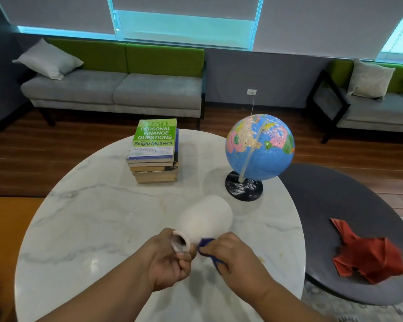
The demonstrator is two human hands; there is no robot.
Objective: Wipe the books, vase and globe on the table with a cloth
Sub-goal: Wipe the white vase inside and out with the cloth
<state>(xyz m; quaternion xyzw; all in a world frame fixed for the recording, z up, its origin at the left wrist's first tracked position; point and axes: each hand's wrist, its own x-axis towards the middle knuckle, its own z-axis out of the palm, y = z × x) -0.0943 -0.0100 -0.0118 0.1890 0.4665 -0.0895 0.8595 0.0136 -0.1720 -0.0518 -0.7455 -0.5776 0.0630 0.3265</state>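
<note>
Blue cloth (205, 245) against tilted vase (205, 217)

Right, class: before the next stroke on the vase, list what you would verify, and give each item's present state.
1. Left hand grips the vase at its mouth: ok.
2. Right hand holds the blue cloth against the vase's neck: ok.
3. Vase upright: not ok, it is tilted, mouth towards the person.
4. Globe stands apart from both hands: ok.
5. Stack of books stands apart from the vase: ok.
6. Vase's base off the table: cannot tell.
</note>
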